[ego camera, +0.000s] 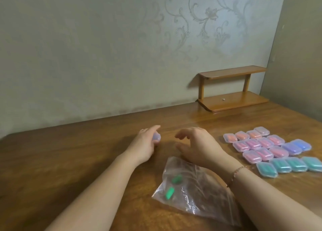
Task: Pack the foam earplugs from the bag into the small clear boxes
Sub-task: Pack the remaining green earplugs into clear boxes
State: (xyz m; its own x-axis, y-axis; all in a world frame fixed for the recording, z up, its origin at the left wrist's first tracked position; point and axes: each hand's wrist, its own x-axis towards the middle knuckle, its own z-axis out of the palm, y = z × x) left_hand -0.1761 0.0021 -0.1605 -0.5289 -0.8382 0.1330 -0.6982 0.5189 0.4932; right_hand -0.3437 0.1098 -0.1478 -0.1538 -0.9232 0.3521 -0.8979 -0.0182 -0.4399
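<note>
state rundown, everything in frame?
left hand: holds a small clear box
right hand: open, above table
bag: flat on table, two green earplugs inside
filled boxes: lids closed, grouped at right
wooden shelf: upright by wall

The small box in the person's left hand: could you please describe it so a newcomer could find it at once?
Start at the wooden table and follow the bare left arm to the left hand. Its fingers curl round one small clear box with a purple tint. It is the only box held, well apart from the packed boxes on the right.
</note>
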